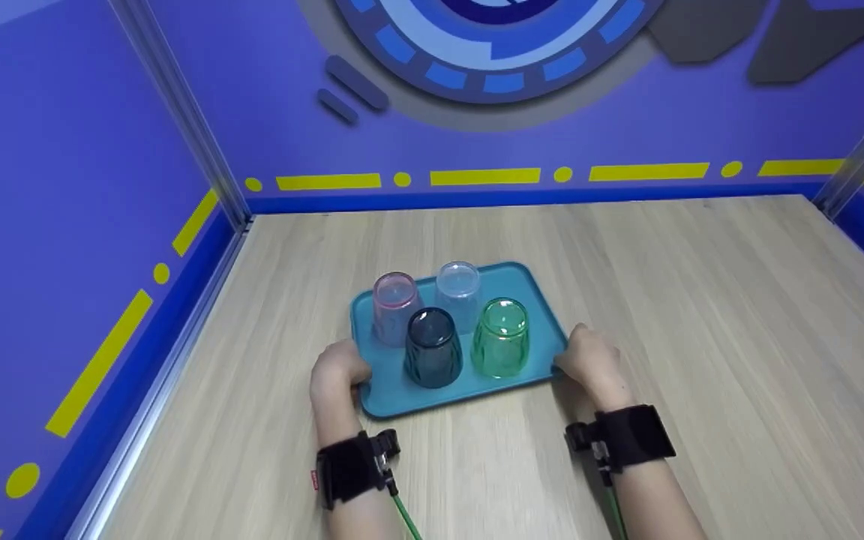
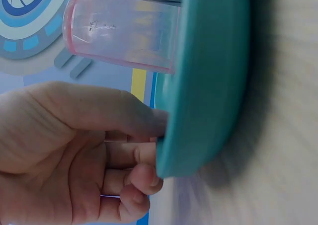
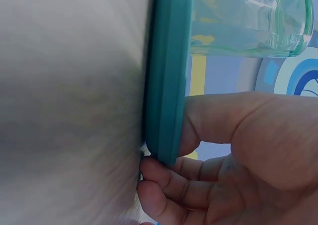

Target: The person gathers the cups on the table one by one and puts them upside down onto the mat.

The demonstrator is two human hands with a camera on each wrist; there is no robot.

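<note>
A teal rectangular tray [image 1: 402,399] is held at its two short sides. My left hand [image 1: 336,371] grips the left edge, thumb on the rim [image 2: 171,130] and fingers curled below. On the opposite side my right hand [image 1: 589,360] pinches the edge the same way, fingertips [image 3: 154,170] under the rim, close to the table. Upside down on the tray stand a pink-tinted glass [image 1: 396,311], a clear glass [image 1: 459,292], a dark grey glass [image 1: 433,352] and a green glass [image 1: 502,341]. In the left wrist view a shadow lies under the tray.
The light wooden table [image 1: 702,337] stretches around the tray. Blue panels with yellow marks stand behind it [image 1: 477,150] and at the left [image 1: 42,262]. Each wrist wears a black strap [image 1: 353,469] with a camera and a green cable [image 1: 406,517].
</note>
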